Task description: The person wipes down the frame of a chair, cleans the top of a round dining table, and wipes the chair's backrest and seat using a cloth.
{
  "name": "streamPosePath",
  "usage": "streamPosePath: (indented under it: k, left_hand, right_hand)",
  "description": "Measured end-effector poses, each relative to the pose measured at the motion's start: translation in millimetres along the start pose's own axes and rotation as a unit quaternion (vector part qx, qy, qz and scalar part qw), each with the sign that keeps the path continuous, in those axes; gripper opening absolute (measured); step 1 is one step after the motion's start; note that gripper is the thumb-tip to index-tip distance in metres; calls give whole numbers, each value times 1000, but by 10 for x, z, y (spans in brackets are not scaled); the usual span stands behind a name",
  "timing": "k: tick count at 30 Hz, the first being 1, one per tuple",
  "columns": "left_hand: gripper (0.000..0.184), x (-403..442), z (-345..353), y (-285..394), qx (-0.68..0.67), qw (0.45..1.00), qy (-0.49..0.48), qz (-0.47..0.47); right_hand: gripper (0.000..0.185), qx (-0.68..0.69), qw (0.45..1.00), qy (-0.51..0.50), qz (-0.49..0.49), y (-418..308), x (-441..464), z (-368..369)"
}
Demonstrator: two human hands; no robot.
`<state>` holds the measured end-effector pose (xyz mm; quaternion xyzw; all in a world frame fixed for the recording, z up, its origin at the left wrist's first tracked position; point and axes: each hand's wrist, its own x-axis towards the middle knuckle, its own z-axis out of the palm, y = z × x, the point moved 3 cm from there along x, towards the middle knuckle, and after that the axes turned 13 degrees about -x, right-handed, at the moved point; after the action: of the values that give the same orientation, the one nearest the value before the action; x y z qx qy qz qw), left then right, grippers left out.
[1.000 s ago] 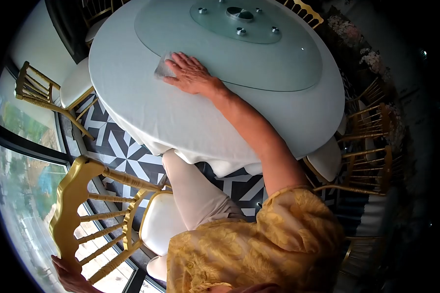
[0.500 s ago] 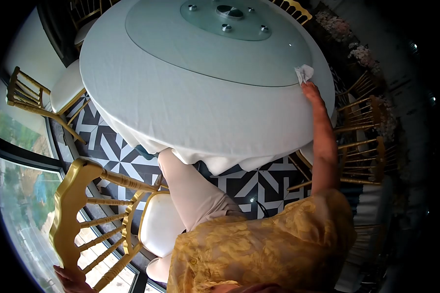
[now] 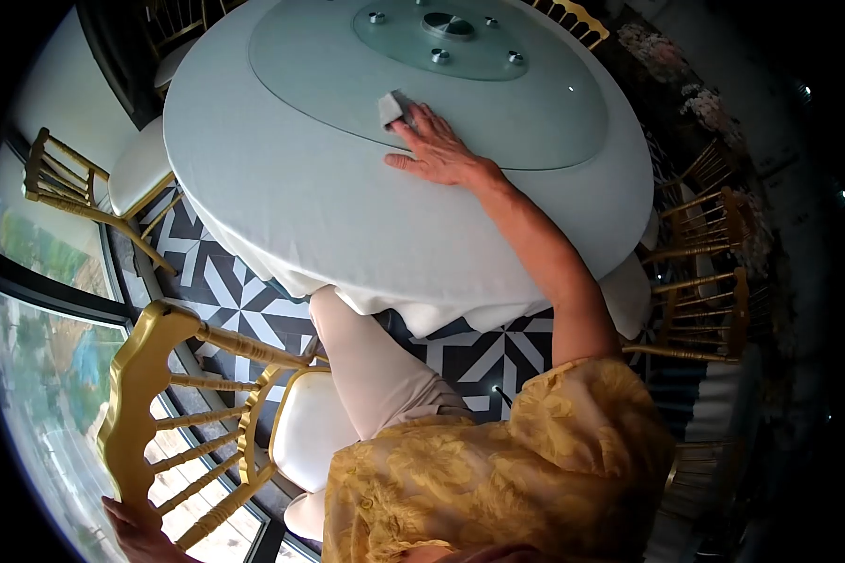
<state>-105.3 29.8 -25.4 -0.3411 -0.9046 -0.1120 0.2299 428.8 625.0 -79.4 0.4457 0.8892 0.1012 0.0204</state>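
My right hand (image 3: 437,152) lies over the near edge of a round glass turntable (image 3: 319,89), fingers extended and thumb out to the left. Beneath its fingertips is a small folded white cloth (image 3: 391,111), pressed on the glass. The turntable rests on a round table with a white tablecloth (image 3: 282,197). At the lower left, my left hand (image 3: 143,537) grips the back of a gold chair (image 3: 133,413); part of its fingers is hidden behind the rail.
Metal knobs (image 3: 440,56) surround a disc (image 3: 448,25) at the turntable's centre. Another gold chair (image 3: 66,183) stands left, and several more (image 3: 699,291) stand right. Windows (image 3: 42,375) line the left side. My leg (image 3: 371,361) is beside the near chair's white seat (image 3: 310,427).
My right hand has swept the cloth leftward along the turntable's near edge, from its right side toward the middle, and its fingers have spread. The left hand remains on the chair back.
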Motion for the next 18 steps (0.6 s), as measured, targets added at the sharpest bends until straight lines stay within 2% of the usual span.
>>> streamPosePath:
  k: [1,2,4,6,7,8,9,10,11,12,13,14,18]
  left_hand:
    - [46,-28,119,-147,-20,998,-54,-17]
    - [49,-24,90,-98,25,999,-35,-22]
    - [38,4,-121,313,23,998,-12,-52]
    - [37,-34,-340,672,2,996,3,-86]
    - [36,-21,-396,802,-125,982,55,-129]
    - [35,-3,-401,925,-63,991,57,-103]
    - [29,29,-504,1060,-117,986,45,-111]
    - [29,58,-530,1114,-91,989,113,-19]
    - [32,86,-577,1148,-86,991,101,-21]
    - [38,92,-577,1127,-82,988,129,-16]
    - [31,96,-566,1100,-84,993,71,-50]
    - [35,86,-565,1089,-73,993,61,-66]
    - [39,58,-542,1059,-69,994,69,-49]
  right_hand:
    - [80,8,1000,16,-11,17,-35,9]
    - [80,17,999,31,-21,38,-89,7]
    - [76,-3,1000,30,-6,176,-312,-55]
    - [73,-2,998,46,45,383,-611,-91]
    - [71,5,996,78,39,577,-752,-16]
    - [69,11,994,105,17,771,-903,16]
    - [68,4,994,98,55,924,-1052,42]
    - [65,-8,990,78,118,1195,-1249,176]
    - [60,-32,986,123,109,1716,-1385,544]
    - [55,-56,979,168,101,2234,-1515,914]
    - [51,-169,955,-43,240,2088,-1472,702]
    - [52,-211,947,-51,237,2004,-1471,559]
    - [56,-272,949,55,147,1895,-1475,465]
